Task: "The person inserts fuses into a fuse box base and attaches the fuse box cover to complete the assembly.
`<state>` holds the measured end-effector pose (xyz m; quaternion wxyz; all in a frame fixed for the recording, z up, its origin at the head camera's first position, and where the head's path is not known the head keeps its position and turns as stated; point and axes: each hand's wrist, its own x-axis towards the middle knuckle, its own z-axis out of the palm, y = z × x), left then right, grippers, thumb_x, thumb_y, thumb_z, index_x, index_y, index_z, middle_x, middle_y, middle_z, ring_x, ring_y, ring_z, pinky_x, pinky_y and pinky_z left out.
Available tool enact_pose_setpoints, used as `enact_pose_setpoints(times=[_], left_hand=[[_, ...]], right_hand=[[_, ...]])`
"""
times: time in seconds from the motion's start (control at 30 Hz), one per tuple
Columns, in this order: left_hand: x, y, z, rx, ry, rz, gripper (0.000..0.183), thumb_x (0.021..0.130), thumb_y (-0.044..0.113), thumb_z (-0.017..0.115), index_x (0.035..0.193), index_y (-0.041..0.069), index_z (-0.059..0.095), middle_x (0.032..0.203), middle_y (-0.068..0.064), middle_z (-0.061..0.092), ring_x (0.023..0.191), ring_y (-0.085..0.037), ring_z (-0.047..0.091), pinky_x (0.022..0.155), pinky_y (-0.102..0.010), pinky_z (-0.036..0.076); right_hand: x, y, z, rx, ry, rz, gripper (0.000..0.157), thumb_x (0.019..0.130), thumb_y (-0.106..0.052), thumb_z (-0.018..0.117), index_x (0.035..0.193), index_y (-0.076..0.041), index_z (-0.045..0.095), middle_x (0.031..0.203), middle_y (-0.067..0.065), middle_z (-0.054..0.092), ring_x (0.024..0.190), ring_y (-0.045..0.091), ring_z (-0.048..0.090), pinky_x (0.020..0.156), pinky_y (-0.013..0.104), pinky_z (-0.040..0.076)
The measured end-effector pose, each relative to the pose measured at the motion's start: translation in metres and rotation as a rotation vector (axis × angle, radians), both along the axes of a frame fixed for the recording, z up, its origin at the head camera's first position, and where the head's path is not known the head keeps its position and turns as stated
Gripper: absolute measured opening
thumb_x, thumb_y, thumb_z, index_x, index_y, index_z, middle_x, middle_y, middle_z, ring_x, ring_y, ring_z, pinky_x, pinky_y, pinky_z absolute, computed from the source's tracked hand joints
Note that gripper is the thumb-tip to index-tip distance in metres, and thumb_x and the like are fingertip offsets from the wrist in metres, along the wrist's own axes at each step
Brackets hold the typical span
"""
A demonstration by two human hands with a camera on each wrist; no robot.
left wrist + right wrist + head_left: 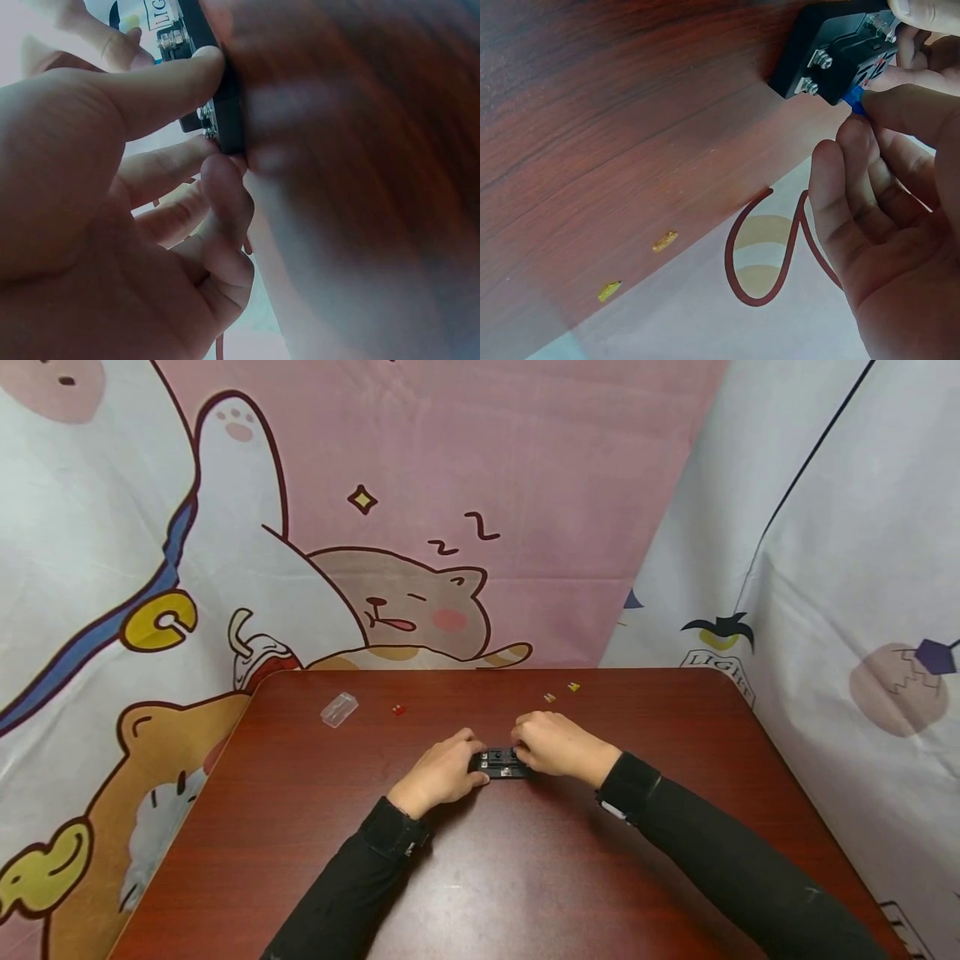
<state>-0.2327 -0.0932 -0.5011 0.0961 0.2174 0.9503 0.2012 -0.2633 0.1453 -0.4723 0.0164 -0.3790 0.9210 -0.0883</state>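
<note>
A small black fuse block [501,763] with metal screw terminals sits near the middle of the table. My left hand [442,770] grips its left end, the thumb along the near side. At the block's right end, my right hand [558,745] pinches a blue blade fuse [853,98] between thumb and index finger. In the right wrist view that fuse touches the block's edge; my fingertips hide much of it. The left wrist view shows the block [231,112] under my left thumb, low against the tabletop.
Beyond my right hand lie a tan fuse [550,698] and a yellow fuse [573,687]. A red fuse [399,710] and a clear plastic cover [340,709] are at the back left. The brown table [247,827] ends at a printed cloth [570,510].
</note>
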Motion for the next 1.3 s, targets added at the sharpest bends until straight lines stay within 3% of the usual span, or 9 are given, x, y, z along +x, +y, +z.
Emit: enact_pose_setpoints(times=[0.6, 1.13, 1.3], left_hand=[[0.001, -0.001, 0.000, 0.002, 0.009, -0.007, 0.045, 0.099, 0.034, 0.086, 0.138, 0.016, 0.075, 0.127, -0.001, 0.064, 0.098, -0.024, 0.068, 0.089, -0.047, 0.057], [0.001, -0.001, 0.005, -0.004, 0.007, 0.007, 0.044, 0.098, 0.033, 0.086, 0.138, 0.017, 0.076, 0.125, -0.001, 0.064, 0.097, -0.023, 0.067, 0.087, -0.047, 0.057], [0.002, -0.001, 0.002, -0.008, 0.012, -0.003, 0.045, 0.099, 0.033, 0.086, 0.138, 0.015, 0.075, 0.126, -0.002, 0.065, 0.098, -0.023, 0.068, 0.089, -0.046, 0.058]], right_hand=[[-0.004, -0.008, 0.001, 0.003, -0.136, -0.022, 0.006, 0.101, -0.011, 0.077, 0.098, -0.009, 0.081, 0.088, -0.001, 0.069, 0.076, 0.011, 0.058, 0.072, 0.028, 0.054], [-0.007, 0.001, -0.005, -0.072, -0.111, -0.007, 0.008, 0.104, -0.015, 0.076, 0.098, -0.011, 0.081, 0.092, -0.002, 0.073, 0.081, 0.011, 0.060, 0.075, 0.031, 0.054], [-0.004, 0.008, -0.009, -0.095, -0.114, -0.043, 0.007, 0.105, -0.017, 0.077, 0.103, -0.013, 0.083, 0.097, -0.003, 0.075, 0.085, 0.009, 0.063, 0.080, 0.032, 0.056]])
